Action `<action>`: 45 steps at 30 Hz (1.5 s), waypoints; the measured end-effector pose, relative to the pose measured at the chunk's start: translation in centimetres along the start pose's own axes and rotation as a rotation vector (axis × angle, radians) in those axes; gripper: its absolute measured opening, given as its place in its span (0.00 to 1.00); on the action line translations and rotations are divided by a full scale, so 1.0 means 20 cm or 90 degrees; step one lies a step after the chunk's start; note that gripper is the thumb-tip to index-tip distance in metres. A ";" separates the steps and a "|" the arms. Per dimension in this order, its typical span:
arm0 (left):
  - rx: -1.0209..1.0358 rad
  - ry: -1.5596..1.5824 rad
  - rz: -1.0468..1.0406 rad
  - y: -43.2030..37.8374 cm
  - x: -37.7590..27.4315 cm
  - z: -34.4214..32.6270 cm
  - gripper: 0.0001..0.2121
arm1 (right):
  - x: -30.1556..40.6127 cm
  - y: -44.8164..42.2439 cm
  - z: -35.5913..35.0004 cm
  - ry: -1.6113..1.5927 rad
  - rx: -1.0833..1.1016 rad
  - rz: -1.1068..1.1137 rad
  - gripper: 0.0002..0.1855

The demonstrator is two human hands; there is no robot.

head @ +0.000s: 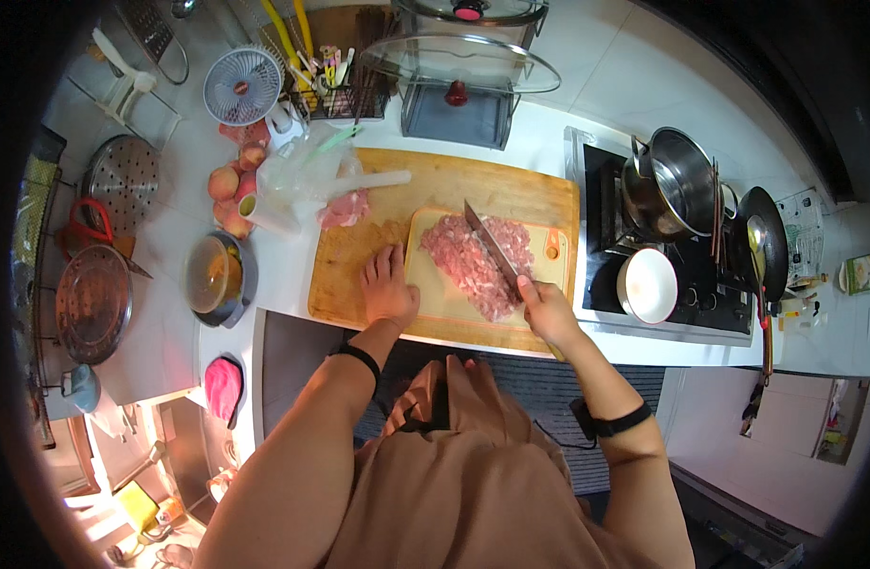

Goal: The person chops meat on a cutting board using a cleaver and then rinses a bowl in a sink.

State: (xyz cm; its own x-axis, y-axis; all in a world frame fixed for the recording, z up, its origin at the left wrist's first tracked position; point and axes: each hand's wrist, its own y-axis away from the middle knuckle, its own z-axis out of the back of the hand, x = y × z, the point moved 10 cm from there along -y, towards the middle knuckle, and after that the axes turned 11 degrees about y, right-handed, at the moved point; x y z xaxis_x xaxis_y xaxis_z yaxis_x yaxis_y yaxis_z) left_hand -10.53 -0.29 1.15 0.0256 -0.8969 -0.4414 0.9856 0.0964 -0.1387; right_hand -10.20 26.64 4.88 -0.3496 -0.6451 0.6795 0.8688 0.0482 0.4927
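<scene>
My right hand (548,313) grips the handle of a kitchen knife (493,244), whose blade lies across a spread of chopped raw meat (455,245). The meat covers much of a cream plastic cutting board (435,302) with an orange-ringed hole at its right end. This board rests on a larger wooden cutting board (342,284). Fingers apart and holding nothing, my left hand (391,288) presses on the wooden board and the left edge of the cream one. An uncut piece of raw meat (344,208) sits on the wooden board's upper left.
On the right, a steel pot (673,185), a white bowl (648,286) and a wok (765,242) stand on the gas stove. Peaches (225,183), a plastic bag (299,171) and a small fan (243,87) are at left. Glass lids (470,64) stand in a rack behind.
</scene>
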 end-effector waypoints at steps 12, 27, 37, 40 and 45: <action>0.003 -0.013 0.004 0.01 0.01 0.00 0.35 | 0.06 0.03 0.10 -0.104 0.008 0.015 0.30; -0.001 -0.013 0.005 0.01 0.02 -0.03 0.35 | -0.08 -0.03 0.00 -0.098 0.046 -0.027 0.28; -0.019 -0.018 -0.014 0.01 -0.01 0.00 0.34 | -0.39 0.02 0.26 -0.362 -0.030 -0.064 0.27; -0.022 -0.009 -0.013 0.02 0.00 0.01 0.34 | -0.38 0.01 0.25 -0.345 -0.013 -0.071 0.27; -0.015 0.000 -0.010 0.01 0.00 0.01 0.34 | -0.28 -0.03 0.21 -0.137 -0.028 -0.030 0.29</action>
State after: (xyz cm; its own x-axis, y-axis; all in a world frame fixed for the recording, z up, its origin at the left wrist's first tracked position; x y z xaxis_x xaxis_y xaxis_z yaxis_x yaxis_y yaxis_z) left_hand -10.24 -0.27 1.33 0.0104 -0.8985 -0.4389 0.9818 0.0924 -0.1658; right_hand -10.18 33.46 3.01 -0.4523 -0.4678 0.7593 0.8627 -0.0136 0.5055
